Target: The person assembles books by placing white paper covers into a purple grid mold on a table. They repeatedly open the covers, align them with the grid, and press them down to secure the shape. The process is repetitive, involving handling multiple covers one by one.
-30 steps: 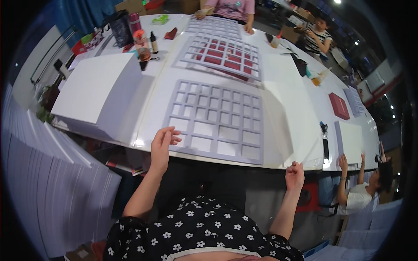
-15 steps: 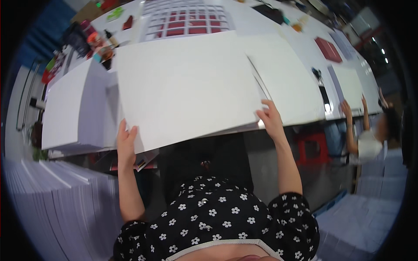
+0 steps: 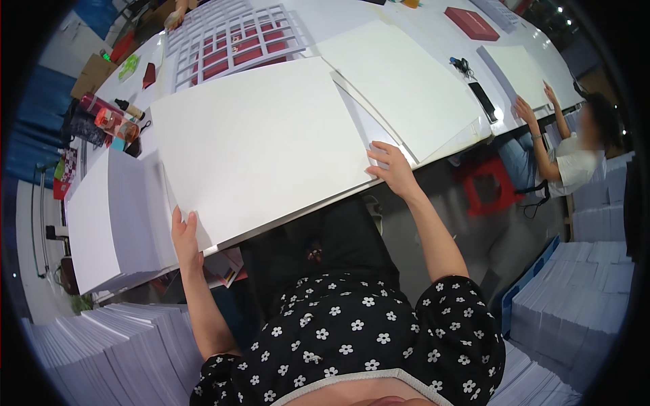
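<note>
A large white board (image 3: 261, 149) lies before me on the table, its near edge along the table's front edge. My left hand (image 3: 186, 237) grips its lower left corner, with the thumb and fingers at the edge. On the opposite side my right hand (image 3: 393, 169) holds the right edge, fingers bent and slightly spread against it. Just right of the board is another white sheet (image 3: 406, 88), with a narrow gap and a dark edge line between them. A thick stack of white boards (image 3: 95, 223) stands left of my left hand.
A white grid frame (image 3: 230, 51) over red pieces lies beyond the board. Bottles (image 3: 115, 125) crowd the left; a phone (image 3: 483, 101) and red box (image 3: 472, 24) lie right. A co-worker (image 3: 575, 155) handles boards at right. White stacks (image 3: 122, 345) flank me; a red stool (image 3: 484, 186) stands below.
The view has turned, so the table appears rotated. The board and both my hands have shifted left in the picture, still together. A co-worker's hand now shows at the far left.
</note>
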A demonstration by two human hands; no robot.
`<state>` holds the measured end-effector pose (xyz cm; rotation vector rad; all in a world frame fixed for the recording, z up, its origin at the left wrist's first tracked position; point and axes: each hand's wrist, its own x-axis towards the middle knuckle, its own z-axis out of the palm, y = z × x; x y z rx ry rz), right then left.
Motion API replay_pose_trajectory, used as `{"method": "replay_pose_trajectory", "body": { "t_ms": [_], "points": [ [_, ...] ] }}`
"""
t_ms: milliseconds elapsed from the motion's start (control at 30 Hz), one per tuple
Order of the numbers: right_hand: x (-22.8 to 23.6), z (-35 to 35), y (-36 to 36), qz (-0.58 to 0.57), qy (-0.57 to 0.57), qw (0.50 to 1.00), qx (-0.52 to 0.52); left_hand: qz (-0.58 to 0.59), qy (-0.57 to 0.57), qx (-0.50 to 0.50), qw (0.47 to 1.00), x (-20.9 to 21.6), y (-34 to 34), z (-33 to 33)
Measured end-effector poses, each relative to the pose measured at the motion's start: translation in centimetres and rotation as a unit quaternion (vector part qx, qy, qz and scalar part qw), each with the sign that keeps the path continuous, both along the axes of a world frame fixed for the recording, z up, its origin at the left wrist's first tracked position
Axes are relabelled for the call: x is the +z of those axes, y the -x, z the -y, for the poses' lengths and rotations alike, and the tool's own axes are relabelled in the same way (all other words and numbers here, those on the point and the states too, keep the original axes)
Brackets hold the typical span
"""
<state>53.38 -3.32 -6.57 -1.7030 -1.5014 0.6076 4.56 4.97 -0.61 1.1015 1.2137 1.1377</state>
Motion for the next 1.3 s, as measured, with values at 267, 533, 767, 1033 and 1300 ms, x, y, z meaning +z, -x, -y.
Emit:
{"method": "replay_pose_trajectory", "body": {
  "t_ms": [267, 533, 767, 1033, 1300],
  "points": [
    [-0.9, 0.0, -0.4, 0.067, -0.043, 0.997, 0.005, 0.008, 0.007, -0.024, 1.000, -0.3, 0.0, -0.5],
    [-0.9, -0.1, 0.0, 0.074, -0.031, 0.997, 0.003, -0.018, 0.004, -0.009, 1.000, -0.9, 0.2, -0.4],
    [0.5, 0.6, 1.6, 0.207, -0.028, 0.977, -0.040, -0.026, 0.015, 0.011, 0.999, -1.4, 0.4, -1.0],
    [0.7, 4.4, 7.5, 0.301, -0.122, 0.945, 0.038, -0.077, -0.011, 0.003, 0.997, -0.9, -0.3, -1.0],
    [0.3, 5.0, 8.6, 0.334, -0.068, 0.936, 0.088, -0.121, -0.003, 0.009, 0.993, -0.6, -0.8, -0.9]
  ]
}}
